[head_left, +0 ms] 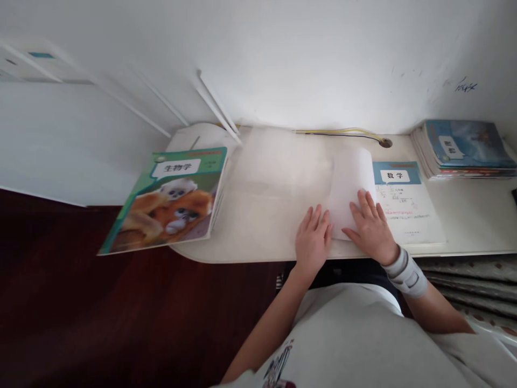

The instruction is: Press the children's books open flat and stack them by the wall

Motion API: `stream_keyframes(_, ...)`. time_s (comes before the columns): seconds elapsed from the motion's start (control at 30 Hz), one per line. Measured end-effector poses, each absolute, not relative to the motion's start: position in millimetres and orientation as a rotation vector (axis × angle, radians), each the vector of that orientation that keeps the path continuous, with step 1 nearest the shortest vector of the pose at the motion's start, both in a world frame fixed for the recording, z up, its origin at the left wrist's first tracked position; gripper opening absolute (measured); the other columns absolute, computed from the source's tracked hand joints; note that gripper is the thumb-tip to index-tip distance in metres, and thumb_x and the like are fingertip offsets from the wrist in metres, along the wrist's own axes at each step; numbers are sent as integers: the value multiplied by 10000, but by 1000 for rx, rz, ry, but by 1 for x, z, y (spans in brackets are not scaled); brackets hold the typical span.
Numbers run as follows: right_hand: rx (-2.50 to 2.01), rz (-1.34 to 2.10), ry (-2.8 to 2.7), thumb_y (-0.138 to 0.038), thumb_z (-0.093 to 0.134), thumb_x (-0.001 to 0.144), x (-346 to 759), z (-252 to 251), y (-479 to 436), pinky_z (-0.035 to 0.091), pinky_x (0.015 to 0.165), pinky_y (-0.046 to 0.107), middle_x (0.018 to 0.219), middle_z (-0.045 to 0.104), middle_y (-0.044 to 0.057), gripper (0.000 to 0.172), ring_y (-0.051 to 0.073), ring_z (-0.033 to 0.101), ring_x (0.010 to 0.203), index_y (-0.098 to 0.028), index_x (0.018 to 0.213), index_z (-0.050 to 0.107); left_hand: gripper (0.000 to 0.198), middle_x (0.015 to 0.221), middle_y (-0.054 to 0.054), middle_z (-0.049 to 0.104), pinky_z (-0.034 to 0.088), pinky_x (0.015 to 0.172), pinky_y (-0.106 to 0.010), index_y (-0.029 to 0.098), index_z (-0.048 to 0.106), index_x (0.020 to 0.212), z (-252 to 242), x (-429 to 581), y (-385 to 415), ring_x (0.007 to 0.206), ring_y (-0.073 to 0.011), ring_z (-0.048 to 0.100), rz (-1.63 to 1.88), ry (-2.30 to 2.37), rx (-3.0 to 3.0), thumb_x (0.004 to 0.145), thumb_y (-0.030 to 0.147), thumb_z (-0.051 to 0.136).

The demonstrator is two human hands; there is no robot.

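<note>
White desk (258, 226) up against a white wall (307, 64), and the math book (410, 223) lies open near the front edge, its white leaf (351, 178) turned over to the left. Right hand (374, 229) is flat on that leaf, fingers slightly spread, gripping nothing. Left hand (313, 237) is at the leaf's left side, fingers loosely extended, can't tell if it's touching. Further out: book stack (470, 143) to the right, monkey-cover biology book (169, 205) at the left end.

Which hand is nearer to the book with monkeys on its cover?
Left. The left hand is to the right of the monkey book, apart from it; the right hand is farther right, on the white page.
</note>
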State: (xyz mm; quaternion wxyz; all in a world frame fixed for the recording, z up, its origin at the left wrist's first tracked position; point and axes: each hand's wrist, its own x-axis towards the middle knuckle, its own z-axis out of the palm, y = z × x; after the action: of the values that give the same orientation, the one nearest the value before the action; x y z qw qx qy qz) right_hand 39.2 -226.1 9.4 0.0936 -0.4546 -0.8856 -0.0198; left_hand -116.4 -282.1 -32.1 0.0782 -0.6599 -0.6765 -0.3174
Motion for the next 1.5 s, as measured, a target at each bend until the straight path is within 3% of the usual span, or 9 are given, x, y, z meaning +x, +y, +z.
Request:
stream_keyframes(0.1, -1310, -50, -2705, -411, 479, 874, 37, 11, -230, 266, 1055, 507, 1471, 311, 194, 526, 322, 252, 1371, -101, 1299, 482, 378, 1322, -132, 534, 296, 1032, -622, 182, 549, 1242, -24, -114, -285, 1289, -341, 409, -792, -2002, -2024, 905, 325, 454)
stream_keyframes(0.17, -1293, -53, -2738, -367, 438, 897, 38, 13, -230, 275, 1053, 500, 1448, 374, 160, 461, 299, 293, 1356, -133, 1290, 495, 419, 1322, -129, 535, 255, 1062, -606, 175, 524, 1268, -22, -112, -287, 1298, -319, 403, -732, -1902, -2197, 901, 367, 461)
stream_keyframes(0.37, -1292, -16, -2761, -277, 356, 923, 35, 29, -199, 409, 937, 407, 1322, 529, 128, 388, 252, 476, 1202, -170, 1254, 526, 400, 1251, -130, 596, 327, 1059, -499, 117, 537, 1236, -31, -102, -289, 1225, -261, 500, -728, -1715, -2358, 906, 331, 465)
stream_keyframes(0.6, -1541, 52, -2713, -332, 467, 869, 6, 35, -83, 287, 1024, 493, 1477, 297, 174, 505, 315, 269, 1343, -140, 1334, 421, 200, 1098, -68, 691, 427, 981, -377, 169, 647, 1029, -43, -96, -291, 1088, -197, 608, -862, -1560, -2302, 890, 197, 506)
stream_keyframes(0.7, -1573, 151, -2703, -401, 486, 841, -2, 31, -53, 305, 991, 509, 1413, 394, 163, 541, 322, 334, 1291, -165, 1324, 427, 190, 1091, -46, 695, 423, 988, -358, 182, 648, 1014, -42, -98, -293, 1083, -179, 607, -871, -1576, -2308, 893, 207, 503)
stream_keyframes(0.8, -1540, 131, -2692, -418, 514, 810, -6, 26, -47, 334, 954, 484, 1322, 481, 152, 504, 315, 436, 1185, -187, 1258, 503, 288, 1185, -78, 648, 384, 1028, -418, 174, 618, 1107, -36, -97, -292, 1171, -217, 546, -781, -1710, -2323, 912, 323, 467)
stream_keyframes(1.03, -1411, 116, -2853, -399, 506, 813, -8, 20, -52, 270, 990, 503, 1272, 524, 99, 381, 292, 446, 1157, -222, 1132, 613, 717, 1466, -189, 325, 278, 1019, -634, 117, 328, 1412, -20, -92, -285, 1360, -375, 257, -375, -2130, -2283, 876, 595, 325)
stream_keyframes(1.2, -1402, 83, -2863, -384, 504, 811, -10, 19, -52, 251, 1007, 505, 1271, 524, 97, 389, 283, 440, 1162, -215, 1143, 616, 729, 1482, -170, 303, 259, 1042, -616, 123, 301, 1426, -20, -92, -285, 1369, -369, 235, -327, -2148, -2298, 877, 604, 302)
stream_keyframes(1.5, -1261, -134, -2979, -260, 413, 858, -16, 22, -70, 177, 1005, 624, 1293, 503, 107, 363, 305, 367, 1234, -264, 1161, 611, 501, 1398, -182, 439, 275, 1024, -632, 139, 513, 1275, -30, -93, -287, 1318, -380, 339, -473, -2086, -2273, 899, 451, 402)
